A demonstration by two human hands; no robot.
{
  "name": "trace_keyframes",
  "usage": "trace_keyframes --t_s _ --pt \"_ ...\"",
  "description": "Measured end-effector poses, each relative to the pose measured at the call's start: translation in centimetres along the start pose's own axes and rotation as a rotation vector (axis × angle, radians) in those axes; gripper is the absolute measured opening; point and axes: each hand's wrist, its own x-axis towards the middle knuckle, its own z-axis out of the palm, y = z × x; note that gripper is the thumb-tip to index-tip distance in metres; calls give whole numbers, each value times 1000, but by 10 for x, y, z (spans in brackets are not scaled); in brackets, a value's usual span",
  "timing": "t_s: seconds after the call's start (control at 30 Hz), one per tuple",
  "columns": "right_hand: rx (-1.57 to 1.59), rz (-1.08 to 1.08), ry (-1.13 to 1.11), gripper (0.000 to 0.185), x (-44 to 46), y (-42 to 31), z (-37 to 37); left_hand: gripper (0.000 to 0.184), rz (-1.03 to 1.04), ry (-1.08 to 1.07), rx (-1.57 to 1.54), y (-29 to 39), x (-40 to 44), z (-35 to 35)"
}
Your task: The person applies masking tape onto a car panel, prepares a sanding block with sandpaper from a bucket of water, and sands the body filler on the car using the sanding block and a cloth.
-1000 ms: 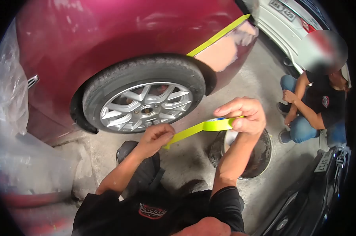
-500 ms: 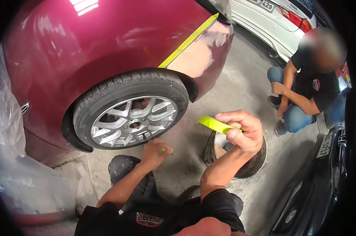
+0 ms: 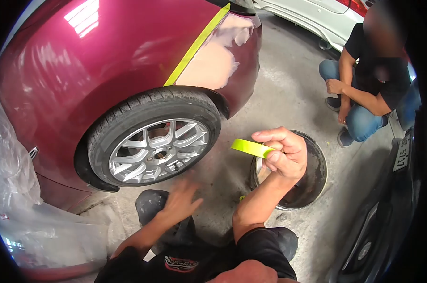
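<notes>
My right hand (image 3: 286,153) holds a roll of yellow-green tape (image 3: 252,148) between thumb and fingers, above the bucket's left side. My left hand (image 3: 180,200), blurred at the fingertips, is open with fingers apart, over my knee and below the wheel (image 3: 159,153). A small yellow-green scrap (image 3: 242,198) shows near my right forearm. On the magenta car panel (image 3: 128,56) a straight strip of the same tape (image 3: 199,43) runs along the upper left edge of a beige filler patch (image 3: 206,66).
A round dark bucket (image 3: 323,165) stands behind my right wrist. At the right a person (image 3: 371,89) crouches beside a white car (image 3: 312,21). A black car (image 3: 364,236) is at the lower right. Plastic sheeting (image 3: 15,155) hangs at the left.
The strip stretched between my hands a second ago is gone. My left hand has let go of the yellow-green piece and opened. The view has shifted, and the tape roll remains in my right hand.
</notes>
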Motion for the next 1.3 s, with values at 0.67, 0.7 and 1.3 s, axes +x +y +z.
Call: trace_keyframes --t_s 0.67,0.7,1.3 --pt "250 226 -86 37 28 25 19 79 -760 54 -748 -40 -172 2" --pt "259 207 -78 37 29 29 23 79 -661 118 -672 -12 -150 -23" --pt "588 -283 -26 40 26 62 29 71 -473 -130 -2204 88 74 -77"
